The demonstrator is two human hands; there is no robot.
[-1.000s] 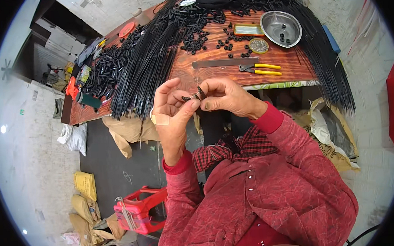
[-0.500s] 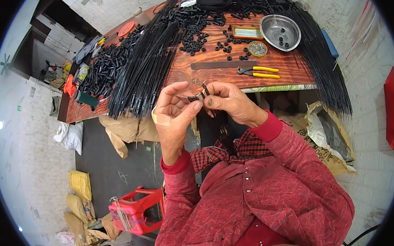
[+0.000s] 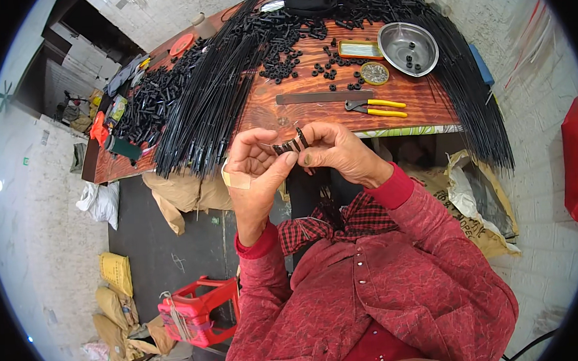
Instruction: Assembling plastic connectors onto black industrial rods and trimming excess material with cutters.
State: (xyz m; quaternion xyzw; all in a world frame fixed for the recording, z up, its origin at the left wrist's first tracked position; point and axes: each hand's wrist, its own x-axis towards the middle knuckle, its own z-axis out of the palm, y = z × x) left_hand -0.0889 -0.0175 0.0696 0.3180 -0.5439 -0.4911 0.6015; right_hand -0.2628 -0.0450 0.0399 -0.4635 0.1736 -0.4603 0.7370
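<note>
Close in front of my chest, just off the table's near edge, both hands meet over a small dark piece with black bands. My left hand, with a tan plaster near the wrist, pinches it between thumb and fingers; a thin wire-like strand shows by its fingertips. My right hand pinches a short black part at the piece's right end. The fingers partly hide what joins the two. Beyond the hands lie yellow-handled pliers and a flat dark strip on the wooden table.
A steel bowl holds a few black parts. Near it are a round tin of small metal bits and a yellow-edged tray. Long black rods spread across the table's left; more rods hang over its right side. A red stool stands lower left.
The dark piece between my hands has tilted slightly, and its black bands show more plainly. Both hands keep their pinch, and the whole view has shifted a little.
</note>
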